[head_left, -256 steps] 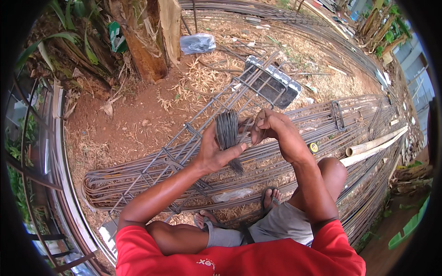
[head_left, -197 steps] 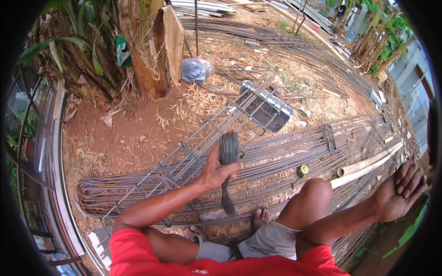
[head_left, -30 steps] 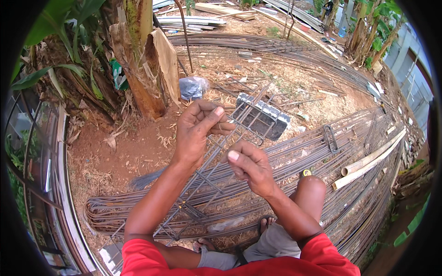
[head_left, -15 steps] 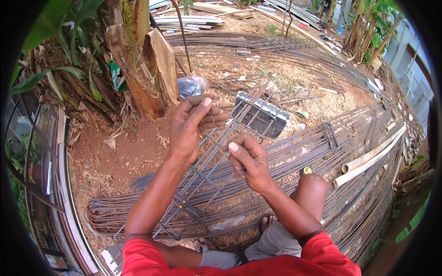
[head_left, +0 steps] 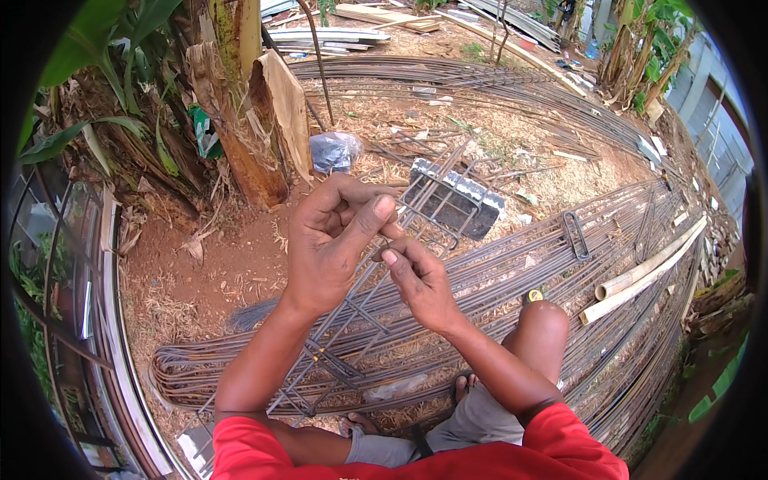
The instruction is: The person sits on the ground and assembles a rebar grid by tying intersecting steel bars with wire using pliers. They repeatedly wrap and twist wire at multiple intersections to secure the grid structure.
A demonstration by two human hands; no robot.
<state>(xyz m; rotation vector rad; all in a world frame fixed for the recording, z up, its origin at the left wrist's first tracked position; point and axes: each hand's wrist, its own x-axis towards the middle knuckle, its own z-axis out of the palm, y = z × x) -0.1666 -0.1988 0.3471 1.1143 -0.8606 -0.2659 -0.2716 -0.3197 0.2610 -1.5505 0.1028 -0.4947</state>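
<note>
Dark-grey thin-wire bundle [head_left: 252, 316], 8 o'clock from the view's middle, partly behind the left forearm [head_left: 268, 356]: probably light, springy; hold round its waist. Brush-like, straight strands.

Left hand [head_left: 332, 252], 9 o'clock: thumb and forefinger drawn together, other fingers curled; anything between them too small to tell.

Long, narrow, grey steel-rod cage [head_left: 350, 304], running from 7 to 1 o'clock, below both hands: presumably heavy, stiff, rough rather than slippery; take by its long rods. Squared hoops cross it at intervals.

Right hand [head_left: 422, 284], 5 o'clock: thumb against forefinger, rest folded; contents, if any, cannot be told.

Black rectangular block with white-marked edge [head_left: 448, 210], 2 o'clock, under the cage's far end.
</note>
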